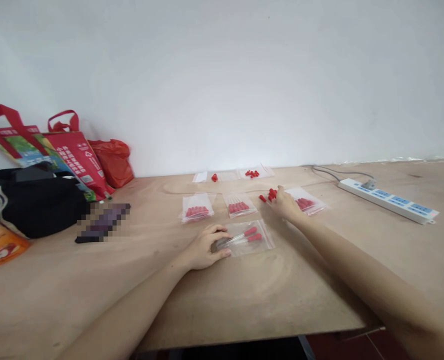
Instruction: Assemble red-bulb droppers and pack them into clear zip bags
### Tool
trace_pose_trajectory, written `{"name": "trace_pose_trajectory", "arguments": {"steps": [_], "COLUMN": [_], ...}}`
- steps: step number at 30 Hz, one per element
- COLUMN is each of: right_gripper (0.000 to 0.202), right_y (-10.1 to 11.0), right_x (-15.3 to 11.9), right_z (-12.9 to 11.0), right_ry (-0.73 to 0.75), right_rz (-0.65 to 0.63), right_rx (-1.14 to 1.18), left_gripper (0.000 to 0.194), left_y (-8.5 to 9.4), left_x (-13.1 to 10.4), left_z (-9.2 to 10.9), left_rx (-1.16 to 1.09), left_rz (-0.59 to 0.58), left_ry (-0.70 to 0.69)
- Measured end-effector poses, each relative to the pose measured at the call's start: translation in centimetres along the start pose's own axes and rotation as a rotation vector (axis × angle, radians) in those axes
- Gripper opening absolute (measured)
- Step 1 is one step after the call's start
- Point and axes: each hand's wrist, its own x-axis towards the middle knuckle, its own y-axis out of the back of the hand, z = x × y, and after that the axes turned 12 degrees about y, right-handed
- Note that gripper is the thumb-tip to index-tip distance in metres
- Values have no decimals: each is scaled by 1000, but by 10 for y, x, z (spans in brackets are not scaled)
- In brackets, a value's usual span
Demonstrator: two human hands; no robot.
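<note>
My left hand lies on the near table with thumb and fingers closed over one end of a clear zip bag. Two glass droppers with red rubber bulbs are inside it, bulbs pointing right. Farther right, my right hand has its fingers curled together at a small heap of loose red rubber bulbs; its fingertips are hidden, so what they grip cannot be made out. Beside that hand lies a filled zip bag, partly behind it. Two more bags of red-bulbed droppers, one left and one middle, lie beyond my left hand.
Near the wall are flat zip bags with small red bulbs on them. A white power strip with a plugged-in cord lies right. Shopping bags, a black bag and a blurred dark object occupy the left.
</note>
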Motion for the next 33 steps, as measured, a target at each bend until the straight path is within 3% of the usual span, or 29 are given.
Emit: {"name": "trace_pose_trajectory", "arguments": {"steps": [3,8,13,18,24,31,33], "right_gripper": [53,57,38,27,9,30,35], "right_y": [3,-10,-21,-17,-11,-4,-3], "right_x": [-19,-48,-58,-64,-71,-73,-72], "right_z": [5,7,-7,-19,-12,-5,-5], "right_ry": [55,-39,-131,-199,-238,2,50], "right_rz": [104,168,177,152,-25,-396,-453], "right_rx": [348,840,1079,1188,1242,1049,1034], "left_gripper": [33,34,34,36,37,35,36], "left_y": [0,-1,-1,-2,-1,0,1], "left_x": [0,1,1,1,1,1,1], "left_z": [0,0,1,0,0,2,3], "left_rx": [3,6,13,18,18,13,14], "left_rz": [7,17,6,8,10,14,11], "left_ry": [-11,-15,-6,-10,2,1,6]}}
